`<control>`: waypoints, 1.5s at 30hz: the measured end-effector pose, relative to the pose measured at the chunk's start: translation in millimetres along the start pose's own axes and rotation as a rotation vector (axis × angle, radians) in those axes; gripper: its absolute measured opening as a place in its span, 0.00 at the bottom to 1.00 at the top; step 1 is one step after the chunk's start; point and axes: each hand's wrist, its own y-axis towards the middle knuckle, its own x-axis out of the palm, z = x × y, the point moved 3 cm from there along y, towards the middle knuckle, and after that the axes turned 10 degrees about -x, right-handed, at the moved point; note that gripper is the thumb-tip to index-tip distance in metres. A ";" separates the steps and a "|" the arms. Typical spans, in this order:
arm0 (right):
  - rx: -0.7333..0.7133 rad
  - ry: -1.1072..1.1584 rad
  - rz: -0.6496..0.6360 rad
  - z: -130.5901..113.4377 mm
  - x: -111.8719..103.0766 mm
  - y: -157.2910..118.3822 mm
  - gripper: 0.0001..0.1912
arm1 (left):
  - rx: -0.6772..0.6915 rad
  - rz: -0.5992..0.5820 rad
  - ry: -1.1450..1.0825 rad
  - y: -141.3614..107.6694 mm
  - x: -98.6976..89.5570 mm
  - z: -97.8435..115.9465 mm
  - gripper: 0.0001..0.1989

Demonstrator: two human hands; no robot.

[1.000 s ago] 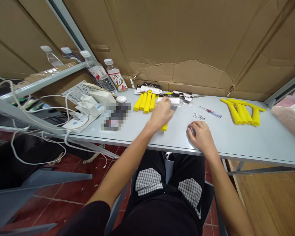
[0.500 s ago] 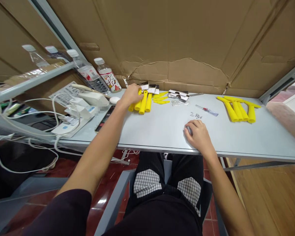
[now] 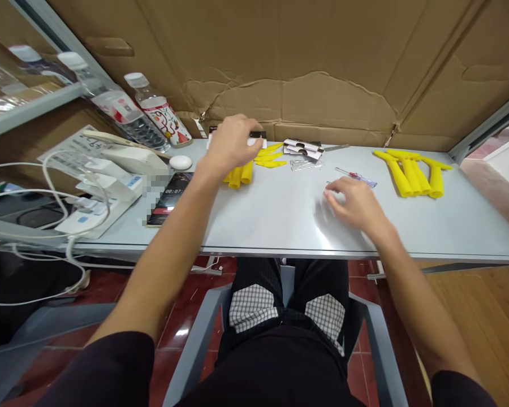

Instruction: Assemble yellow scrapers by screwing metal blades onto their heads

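Mind the left hand (image 3: 235, 144) first in the head view: poised over the upper part of the yellow tools (image 3: 246, 171), with thumb parted from fingers and nothing seen gripped. Cannot tell, for the blur and overlap, whether touching them. Best lifted straight up, by judgement, to avoid dragging the card (image 3: 263, 135) behind or skewing the row beneath the palm. Watch also for the flat yellow pieces (image 3: 271, 164) just right of the thumb, easily swept aside by a sideways pull.

Note the right hand (image 3: 358, 204) farther along the counter (image 3: 275, 215), also blurred, with thumb and fingers curved and slightly apart, holding nothing that shows. Just beyond the fingers, find the screwdriver (image 3: 357, 176) with its red collar; better taken from above by the clear handle than nudged. Go gently around the clear slips (image 3: 307, 165) and folded cards (image 3: 303, 149), set back between the hands. Leave well alone the yellow T-shaped pieces (image 3: 412, 176) at far right.
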 end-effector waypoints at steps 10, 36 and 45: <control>0.681 -0.414 0.012 198.0 -78.6 54.6 0.54 | 0.253 -0.020 0.003 -31.3 73.6 56.2 0.16; 0.410 0.836 -0.069 12.0 20.7 69.3 0.26 | -0.170 -0.612 -1.252 -43.7 71.2 59.2 0.29; 0.340 0.582 -0.138 32.7 41.8 64.9 0.26 | -0.332 -0.690 -1.287 -34.9 99.8 48.1 0.07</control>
